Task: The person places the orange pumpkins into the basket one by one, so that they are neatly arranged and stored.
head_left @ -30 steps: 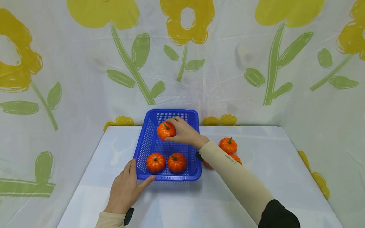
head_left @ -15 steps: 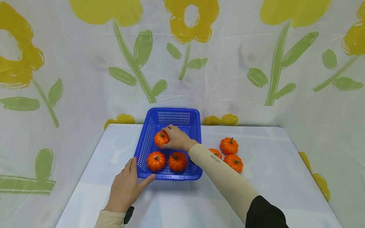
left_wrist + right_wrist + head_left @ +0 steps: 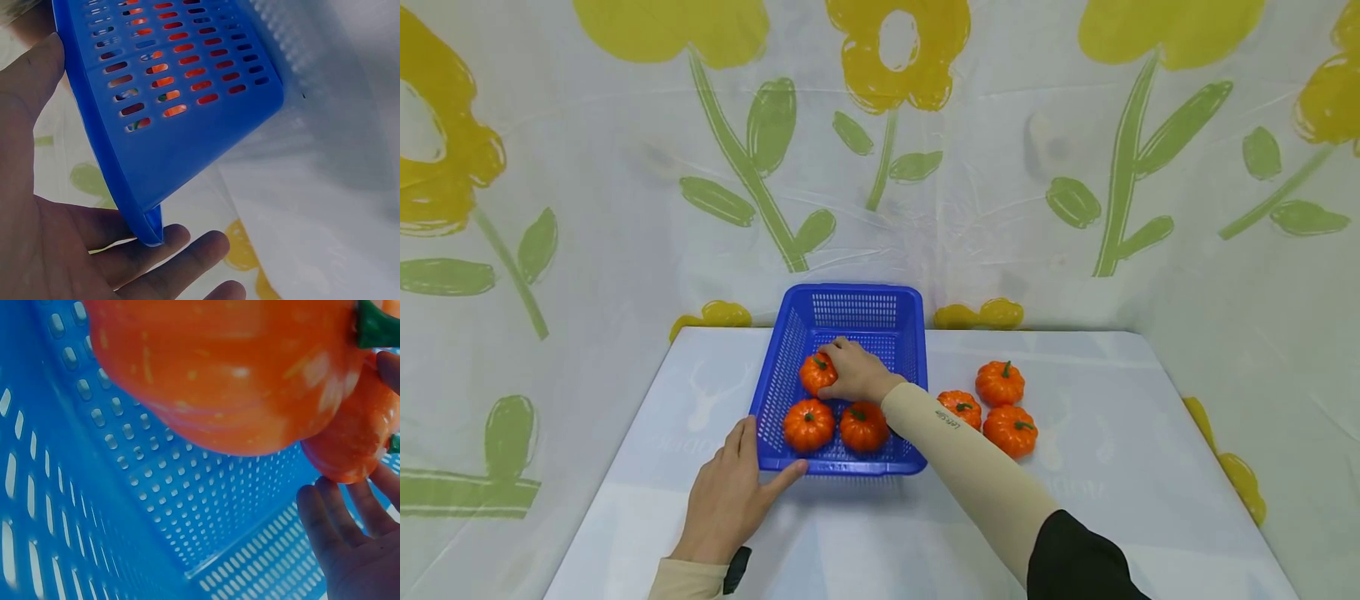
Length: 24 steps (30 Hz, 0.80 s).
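A blue plastic basket (image 3: pixel 915 333) with slotted walls stands on the table. My left hand (image 3: pixel 730 492) is at its near left corner, thumb on the front rim and fingers extended along the side; in the left wrist view the fingers (image 3: pixel 181 262) lie fairly straight by the rim. My right hand (image 3: pixel 857 372) reaches into the basket and holds a small orange pumpkin (image 3: pixel 817 375) with a green stem, low over the floor. Just in front of it sit another pumpkin (image 3: pixel 808 426) and a third one (image 3: pixel 863 427), side by side. One pumpkin (image 3: pixel 231 375) looms large in the right wrist view.
Right of the basket, a cluster holds a back pumpkin (image 3: pixel 999 383), a front pumpkin (image 3: pixel 1011 432) and a pumpkin (image 3: pixel 960 407) partly behind my right sleeve. A flower-printed curtain (image 3: pixel 985 250) rises behind the white table (image 3: pixel 1112 500).
My right hand has moved down and towards me inside the basket, carrying the pumpkin close to the two others. The left hand has stayed at the corner.
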Tool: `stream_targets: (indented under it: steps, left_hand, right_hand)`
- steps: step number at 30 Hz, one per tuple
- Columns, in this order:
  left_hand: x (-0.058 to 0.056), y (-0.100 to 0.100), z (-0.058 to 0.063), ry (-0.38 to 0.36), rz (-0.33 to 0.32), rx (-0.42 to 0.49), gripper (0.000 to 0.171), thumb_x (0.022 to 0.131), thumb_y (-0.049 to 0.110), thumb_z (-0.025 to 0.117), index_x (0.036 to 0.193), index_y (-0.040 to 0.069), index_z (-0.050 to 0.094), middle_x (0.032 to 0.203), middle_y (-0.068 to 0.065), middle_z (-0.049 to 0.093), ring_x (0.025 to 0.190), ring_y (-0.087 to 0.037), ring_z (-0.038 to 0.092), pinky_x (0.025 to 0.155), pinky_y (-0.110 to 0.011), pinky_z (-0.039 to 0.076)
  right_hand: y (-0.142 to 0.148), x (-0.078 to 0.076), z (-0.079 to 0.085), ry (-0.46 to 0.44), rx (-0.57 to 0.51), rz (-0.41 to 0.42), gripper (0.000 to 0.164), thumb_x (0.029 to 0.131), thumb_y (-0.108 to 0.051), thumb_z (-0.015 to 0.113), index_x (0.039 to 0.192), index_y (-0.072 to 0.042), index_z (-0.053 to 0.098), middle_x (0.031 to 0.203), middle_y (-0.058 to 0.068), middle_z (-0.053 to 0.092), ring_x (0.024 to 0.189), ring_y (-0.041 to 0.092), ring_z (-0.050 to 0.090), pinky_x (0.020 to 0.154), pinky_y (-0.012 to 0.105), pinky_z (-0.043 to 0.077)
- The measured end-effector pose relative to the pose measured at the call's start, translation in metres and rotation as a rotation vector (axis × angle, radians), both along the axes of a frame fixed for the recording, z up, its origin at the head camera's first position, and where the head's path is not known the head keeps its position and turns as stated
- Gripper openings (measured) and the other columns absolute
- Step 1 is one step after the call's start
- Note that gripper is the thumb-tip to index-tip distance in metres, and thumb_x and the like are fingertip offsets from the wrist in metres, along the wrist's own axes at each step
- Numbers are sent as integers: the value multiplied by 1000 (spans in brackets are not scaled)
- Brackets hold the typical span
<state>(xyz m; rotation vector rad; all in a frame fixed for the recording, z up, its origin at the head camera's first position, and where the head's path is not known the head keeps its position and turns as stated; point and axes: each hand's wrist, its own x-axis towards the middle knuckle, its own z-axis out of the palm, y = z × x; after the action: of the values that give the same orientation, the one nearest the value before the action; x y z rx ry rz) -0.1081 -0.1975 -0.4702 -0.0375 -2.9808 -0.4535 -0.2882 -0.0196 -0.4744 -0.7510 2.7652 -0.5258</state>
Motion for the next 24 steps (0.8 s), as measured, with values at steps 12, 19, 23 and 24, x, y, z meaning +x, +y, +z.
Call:
stream_targets:
  steps: [12, 19, 23, 24]
  left_hand:
    - [1, 0, 3, -10, -2, 7, 108, 78, 77, 42, 141, -9, 28, 136, -30, 38, 105, -45, 54, 85, -56, 45]
    - [2, 1, 3, -11, 1, 6, 108, 77, 77, 43, 141, -9, 28, 137, -30, 38, 105, -45, 54, 86, -56, 45]
    - [2, 1, 3, -7, 1, 3, 108, 77, 77, 43, 141, -9, 28, 136, -30, 38, 105, -45, 54, 86, -56, 45]
    - [2, 1, 3, -6, 0, 3, 108, 78, 77, 43, 141, -9, 28, 136, -30, 38, 105, -45, 54, 86, -56, 45]
  right_hand:
    - [-2, 0, -4, -37, 49, 17, 72, 81, -48, 67, 142, -23, 38, 142, 1, 38, 125, 20, 41, 101, 45, 39]
    - [-2, 0, -5, -37, 38, 12, 71, 81, -47, 68, 142, -23, 39, 142, 2, 38, 125, 21, 41, 101, 47, 39]
    - [-1, 1, -3, -49, 32, 13, 71, 81, -47, 68, 142, -23, 39, 143, 2, 37, 126, 21, 40, 102, 47, 38]
    - [-1, 1, -3, -53, 27, 13, 71, 81, -47, 68, 142, -22, 39, 143, 2, 37, 126, 21, 40, 102, 47, 38]
